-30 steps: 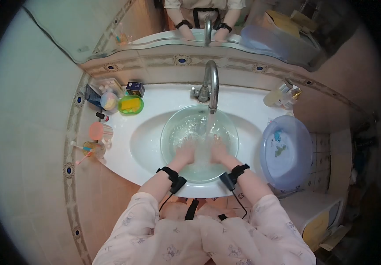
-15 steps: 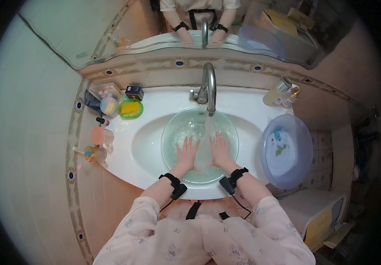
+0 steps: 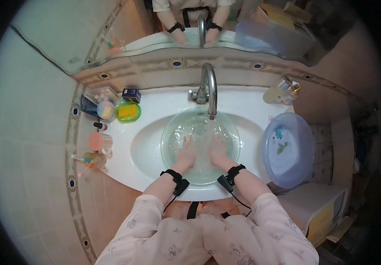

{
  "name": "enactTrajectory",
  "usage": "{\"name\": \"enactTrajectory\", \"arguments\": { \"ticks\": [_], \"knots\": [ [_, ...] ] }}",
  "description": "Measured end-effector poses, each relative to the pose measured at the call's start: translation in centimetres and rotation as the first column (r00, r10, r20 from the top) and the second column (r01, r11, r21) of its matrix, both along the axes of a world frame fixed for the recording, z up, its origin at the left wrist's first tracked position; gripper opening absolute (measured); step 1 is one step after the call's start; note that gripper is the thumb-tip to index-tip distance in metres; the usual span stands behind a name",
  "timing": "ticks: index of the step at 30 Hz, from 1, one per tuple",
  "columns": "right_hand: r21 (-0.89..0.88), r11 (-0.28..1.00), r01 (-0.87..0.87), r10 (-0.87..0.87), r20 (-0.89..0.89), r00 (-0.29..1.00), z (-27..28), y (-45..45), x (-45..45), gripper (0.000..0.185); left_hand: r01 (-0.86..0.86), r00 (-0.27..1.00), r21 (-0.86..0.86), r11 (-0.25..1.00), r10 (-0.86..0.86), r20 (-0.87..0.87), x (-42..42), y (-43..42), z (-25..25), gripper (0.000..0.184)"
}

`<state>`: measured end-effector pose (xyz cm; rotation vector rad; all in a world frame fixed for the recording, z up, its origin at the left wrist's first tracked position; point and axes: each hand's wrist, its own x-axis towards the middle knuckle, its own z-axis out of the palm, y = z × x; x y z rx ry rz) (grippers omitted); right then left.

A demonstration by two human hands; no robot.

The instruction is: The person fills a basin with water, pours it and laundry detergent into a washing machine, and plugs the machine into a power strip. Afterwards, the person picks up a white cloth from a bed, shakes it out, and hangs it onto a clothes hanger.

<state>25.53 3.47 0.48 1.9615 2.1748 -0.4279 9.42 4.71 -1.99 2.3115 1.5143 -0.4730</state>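
Note:
A pale green bowl filled with water stands in the white sink. Water runs from the curved metal faucet into it. On the left side of the bowl, my left hand is in the water with its fingers apart and holds nothing. My right hand is in the water to the right of the stream, likewise with fingers spread and nothing held. Ripples partly blur both sets of fingers.
A blue plastic basin stands at the right. Pump bottles are at the back right. At the left are a green soap dish with a yellow block, a dark box, a pink-lidded jar and a toothbrush cup.
Half a second ago my hands showed clearly near the water's surface; now they sit lower in it and look more blurred. The view has shifted slightly.

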Motion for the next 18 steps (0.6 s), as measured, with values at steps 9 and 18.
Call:
{"name": "enactTrajectory", "arguments": {
  "ticks": [9, 18],
  "knots": [
    [-0.376, 0.926, 0.033, -0.073, -0.092, 0.993, 9.5, 1.2, 3.1, 0.066, -0.074, 0.958, -0.798, 0.598, 0.264, 0.109, -2.8, 3.0, 8.2, 0.080],
    [-0.044, 0.994, -0.099, 0.095, -0.095, 0.991, -1.6, -1.9, 1.9, 0.108, 0.103, 0.993, 0.009, 0.995, -0.103, 0.057, -1.9, -1.0, 0.6, 0.123]
  ]
}}
